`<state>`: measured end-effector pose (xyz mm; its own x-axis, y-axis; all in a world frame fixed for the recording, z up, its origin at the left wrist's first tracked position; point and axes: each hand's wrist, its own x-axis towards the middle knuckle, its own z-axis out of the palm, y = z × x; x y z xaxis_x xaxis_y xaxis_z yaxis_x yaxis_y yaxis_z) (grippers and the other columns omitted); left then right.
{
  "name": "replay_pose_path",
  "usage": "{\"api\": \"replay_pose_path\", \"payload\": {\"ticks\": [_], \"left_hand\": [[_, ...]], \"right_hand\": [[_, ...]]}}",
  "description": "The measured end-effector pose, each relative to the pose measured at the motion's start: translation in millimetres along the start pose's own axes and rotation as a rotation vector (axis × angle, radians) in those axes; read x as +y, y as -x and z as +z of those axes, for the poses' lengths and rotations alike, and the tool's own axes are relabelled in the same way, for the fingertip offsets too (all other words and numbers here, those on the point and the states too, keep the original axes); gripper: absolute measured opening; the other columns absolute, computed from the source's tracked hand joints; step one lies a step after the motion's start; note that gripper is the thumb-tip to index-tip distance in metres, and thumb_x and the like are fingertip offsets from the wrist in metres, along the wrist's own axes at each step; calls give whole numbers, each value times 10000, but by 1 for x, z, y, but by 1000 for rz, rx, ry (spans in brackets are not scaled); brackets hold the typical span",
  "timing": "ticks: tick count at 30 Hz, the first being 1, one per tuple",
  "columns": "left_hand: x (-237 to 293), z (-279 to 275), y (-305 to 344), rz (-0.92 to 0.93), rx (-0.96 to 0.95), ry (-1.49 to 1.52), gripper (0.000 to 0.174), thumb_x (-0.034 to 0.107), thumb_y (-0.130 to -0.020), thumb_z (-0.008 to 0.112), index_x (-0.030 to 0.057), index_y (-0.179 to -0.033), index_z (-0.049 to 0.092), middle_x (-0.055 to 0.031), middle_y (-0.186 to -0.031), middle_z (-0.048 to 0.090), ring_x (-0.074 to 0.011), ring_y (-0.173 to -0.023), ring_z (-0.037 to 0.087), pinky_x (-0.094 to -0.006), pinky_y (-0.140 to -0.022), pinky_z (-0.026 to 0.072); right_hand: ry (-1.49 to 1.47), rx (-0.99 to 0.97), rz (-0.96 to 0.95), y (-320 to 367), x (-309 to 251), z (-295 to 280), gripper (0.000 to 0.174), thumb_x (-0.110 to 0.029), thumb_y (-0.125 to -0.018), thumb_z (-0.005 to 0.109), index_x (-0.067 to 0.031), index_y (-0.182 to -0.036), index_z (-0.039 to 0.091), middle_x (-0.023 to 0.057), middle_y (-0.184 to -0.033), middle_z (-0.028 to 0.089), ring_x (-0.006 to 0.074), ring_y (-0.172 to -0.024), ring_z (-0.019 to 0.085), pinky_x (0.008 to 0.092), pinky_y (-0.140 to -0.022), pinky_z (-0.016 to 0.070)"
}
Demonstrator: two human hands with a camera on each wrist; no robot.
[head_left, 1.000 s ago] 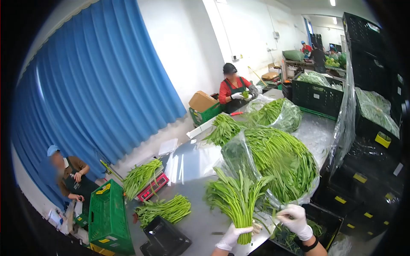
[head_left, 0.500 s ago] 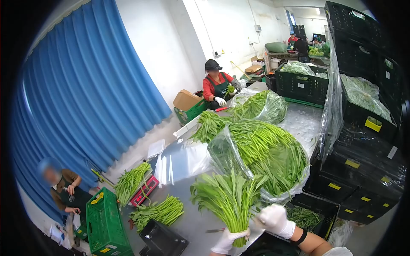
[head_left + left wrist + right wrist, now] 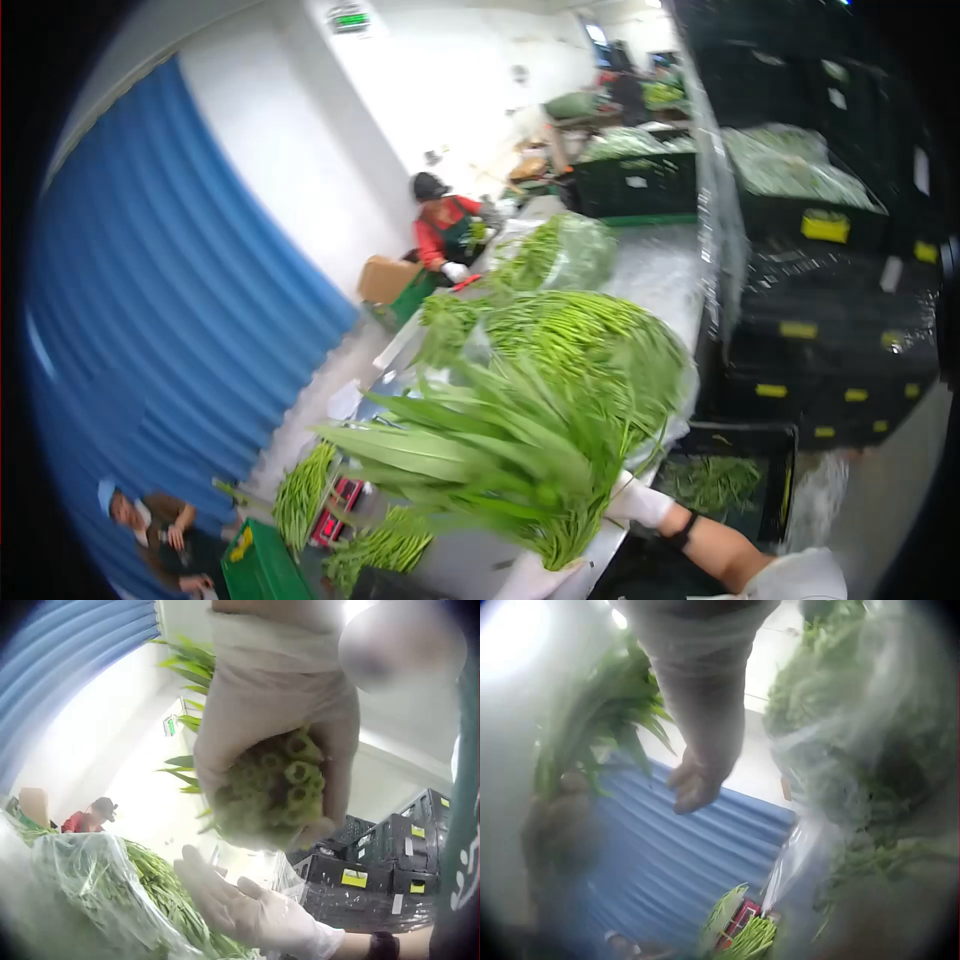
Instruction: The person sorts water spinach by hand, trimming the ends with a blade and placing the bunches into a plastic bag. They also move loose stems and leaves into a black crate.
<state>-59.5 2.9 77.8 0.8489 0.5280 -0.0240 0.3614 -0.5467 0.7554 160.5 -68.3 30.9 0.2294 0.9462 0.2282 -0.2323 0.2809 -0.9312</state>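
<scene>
My gloved left hand (image 3: 540, 578) grips a thick bunch of water spinach (image 3: 490, 440) by the stem ends. The leaves fan out to the upper left, blurred in the head view. Hollow cut stem ends (image 3: 298, 772) show inside the curled fingers in the left wrist view. Close beside the stems is my gloved right hand (image 3: 640, 500), its palm turned up and fingers extended in the left wrist view (image 3: 255, 911); nothing lies in it. Beyond the bunch, a big pile of greens (image 3: 580, 325) sits in a clear plastic bag on the metal table.
A red scale (image 3: 338, 508) bears greens, with another loose pile (image 3: 390, 548) beside it. A green crate (image 3: 262, 568) stands at lower left. Below right is a black crate (image 3: 790, 480) with leaf scraps; stacked black crates (image 3: 800, 350) rise behind. Another person (image 3: 450, 235) works across the table.
The head view has swung right, so the scene shifts left. The bunch has risen and tipped, its leaves now pointing left. My right hand's curled fingers have opened beside the stems.
</scene>
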Motion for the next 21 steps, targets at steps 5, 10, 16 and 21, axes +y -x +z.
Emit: {"api": "replay_pose_path", "payload": {"ticks": [5,10,16,21], "left_hand": [[-49,-1,28,-56,-148,-421,247,184,-782,573,89,-1005,622,-183,-840,639,-380,-781,605,-438,-665,483],[-63,1,46,-66,-159,-502,252,157,-777,543,98,-1012,613,-180,-816,640,-386,-759,603,-445,-651,484],[-73,-7,58,-111,-138,-621,274,154,-781,525,122,-1044,597,-184,-736,630,-396,-691,597,-474,-612,472],[-76,-10,60,-126,-141,-623,264,160,-790,520,125,-1040,598,-189,-730,627,-396,-686,596,-481,-609,470]], "right_hand": [[-1285,-250,20,-31,6,-32,630,-452,-977,309,-81,-1465,163,159,-1467,285,283,-1352,283,442,-1109,249],[-1098,-298,-38,-31,38,-42,594,-416,-992,304,-124,-1479,132,124,-1472,282,257,-1329,314,413,-1113,242],[-463,110,-119,-24,99,-46,625,-470,-984,294,-109,-1471,144,96,-1470,293,253,-1328,311,404,-1115,245],[-655,153,-39,-34,78,-45,649,-490,-972,303,-100,-1472,161,79,-1432,349,230,-1256,386,351,-1089,282]]}}
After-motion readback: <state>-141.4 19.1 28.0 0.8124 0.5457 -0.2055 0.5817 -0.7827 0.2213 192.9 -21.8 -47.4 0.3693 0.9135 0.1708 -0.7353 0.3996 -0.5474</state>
